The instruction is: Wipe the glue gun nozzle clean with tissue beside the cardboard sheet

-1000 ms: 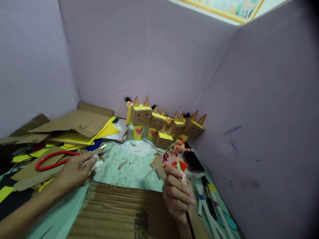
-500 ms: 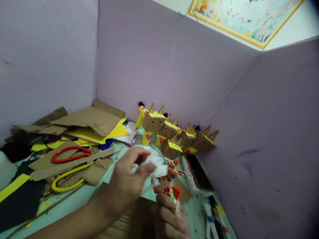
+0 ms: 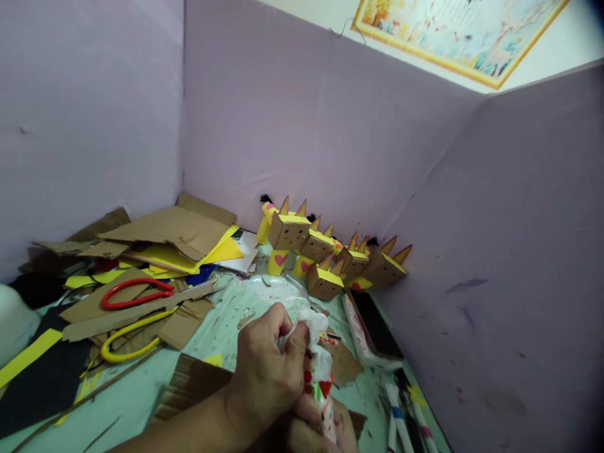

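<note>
Already your left hand (image 3: pixel 267 377) is pinching a white tissue (image 3: pixel 315 333) against the tip of the patterned glue gun (image 3: pixel 323 396), which your right hand (image 3: pixel 325 431) is gripping low over the worktop (image 3: pixel 141 402). Wiping looks underway, not finished; six cardboard figures (image 3: pixel 325 251) are standing done.

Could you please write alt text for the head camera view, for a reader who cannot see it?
The left hand presses a white wad onto a floral-patterned tool gripped by the right hand. Behind stand cardboard box figures against a lilac partition; cardboard scraps and red-handled scissors lie left.
</note>
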Action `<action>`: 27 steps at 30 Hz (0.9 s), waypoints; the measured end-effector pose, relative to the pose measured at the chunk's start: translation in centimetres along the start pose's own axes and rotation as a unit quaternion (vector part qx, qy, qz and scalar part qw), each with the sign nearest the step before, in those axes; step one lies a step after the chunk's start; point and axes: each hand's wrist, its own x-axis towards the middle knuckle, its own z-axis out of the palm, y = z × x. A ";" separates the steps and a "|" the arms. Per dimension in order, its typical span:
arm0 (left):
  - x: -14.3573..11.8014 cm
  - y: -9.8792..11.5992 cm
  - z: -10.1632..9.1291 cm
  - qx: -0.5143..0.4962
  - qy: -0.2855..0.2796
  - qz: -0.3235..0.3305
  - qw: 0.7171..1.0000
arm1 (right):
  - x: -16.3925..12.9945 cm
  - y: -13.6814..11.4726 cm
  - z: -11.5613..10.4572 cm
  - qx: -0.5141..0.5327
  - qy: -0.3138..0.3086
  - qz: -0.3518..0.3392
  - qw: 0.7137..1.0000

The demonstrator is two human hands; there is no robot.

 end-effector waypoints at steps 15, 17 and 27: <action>0.3 0.4 0.1 0.195 -0.059 -0.010 0.979 | -0.6 -0.7 0.4 0.082 0.026 -0.047 0.995; 0.8 0.6 -0.2 0.222 -0.094 -0.031 0.970 | -0.7 -0.9 0.3 0.074 0.030 -0.038 0.996; 4.0 -1.2 -5.1 0.360 -0.203 -0.008 0.911 | -0.8 -2.3 0.2 0.113 -0.018 -0.027 0.993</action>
